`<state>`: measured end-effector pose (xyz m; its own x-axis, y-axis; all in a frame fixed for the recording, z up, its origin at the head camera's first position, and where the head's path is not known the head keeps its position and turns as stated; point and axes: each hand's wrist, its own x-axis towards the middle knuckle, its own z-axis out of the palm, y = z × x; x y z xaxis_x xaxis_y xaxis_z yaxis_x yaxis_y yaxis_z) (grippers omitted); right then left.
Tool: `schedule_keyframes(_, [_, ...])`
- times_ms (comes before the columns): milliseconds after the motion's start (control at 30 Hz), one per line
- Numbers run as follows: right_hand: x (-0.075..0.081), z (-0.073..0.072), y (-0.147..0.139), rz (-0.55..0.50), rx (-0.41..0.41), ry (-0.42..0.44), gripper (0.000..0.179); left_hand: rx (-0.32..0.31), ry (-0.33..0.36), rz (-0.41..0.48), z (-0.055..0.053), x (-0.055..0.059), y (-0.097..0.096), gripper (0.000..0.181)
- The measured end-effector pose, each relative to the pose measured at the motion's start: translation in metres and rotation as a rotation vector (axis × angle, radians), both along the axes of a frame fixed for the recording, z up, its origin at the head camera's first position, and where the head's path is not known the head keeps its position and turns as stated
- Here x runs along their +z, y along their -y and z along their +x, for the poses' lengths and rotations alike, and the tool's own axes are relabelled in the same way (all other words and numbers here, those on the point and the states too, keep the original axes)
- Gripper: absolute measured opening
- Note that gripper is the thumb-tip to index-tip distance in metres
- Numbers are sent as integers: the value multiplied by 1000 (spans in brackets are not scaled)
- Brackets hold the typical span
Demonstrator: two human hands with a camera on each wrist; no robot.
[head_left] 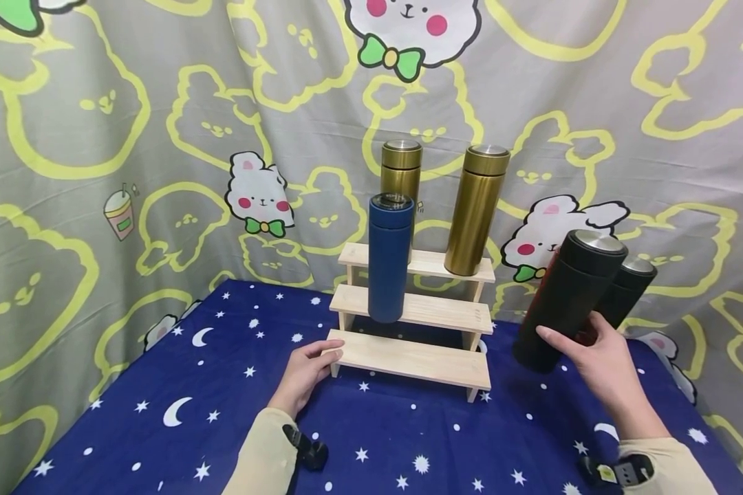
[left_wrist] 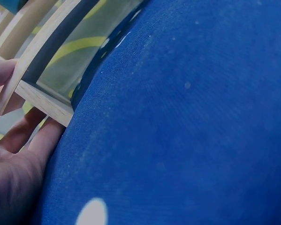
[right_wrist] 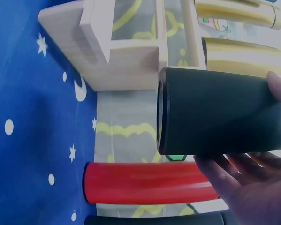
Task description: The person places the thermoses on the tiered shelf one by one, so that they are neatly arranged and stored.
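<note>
My right hand (head_left: pixel 603 361) grips a black thermos bottle (head_left: pixel 572 295) round its body and holds it up, tilted, right of the three-step wooden stand (head_left: pixel 408 359). In the right wrist view, that bottle's base end (right_wrist: pixel 201 112) hangs clear of the cloth. Behind it stand a red bottle (right_wrist: pixel 145 183) and another black bottle (head_left: pixel 625 289). With its thumb over the board and fingers under it, my left hand (head_left: pixel 309 368) holds the left end of the bottom step. A blue bottle (head_left: pixel 389 261) stands on the middle step.
Two gold bottles (head_left: pixel 478 213) (head_left: pixel 402 161) stand on the top step, one partly behind the blue bottle. Under the stand lies a dark blue cloth (head_left: pixel 223 405) with stars and moons. A grey curtain (head_left: pixel 179 130) with yellow outlines hangs behind.
</note>
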<state>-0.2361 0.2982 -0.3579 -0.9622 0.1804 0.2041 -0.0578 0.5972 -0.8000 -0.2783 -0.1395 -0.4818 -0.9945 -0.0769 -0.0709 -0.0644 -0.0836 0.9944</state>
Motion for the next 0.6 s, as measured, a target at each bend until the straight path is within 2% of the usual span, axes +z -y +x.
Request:
schedule_keyframes(300, [6, -1, 14, -24, 28, -6, 80, 2, -8, 15, 1, 0, 0, 28])
schedule_keyframes(600, [14, -4, 27, -17, 69, -53, 73, 5, -9, 18, 1, 0, -1, 28])
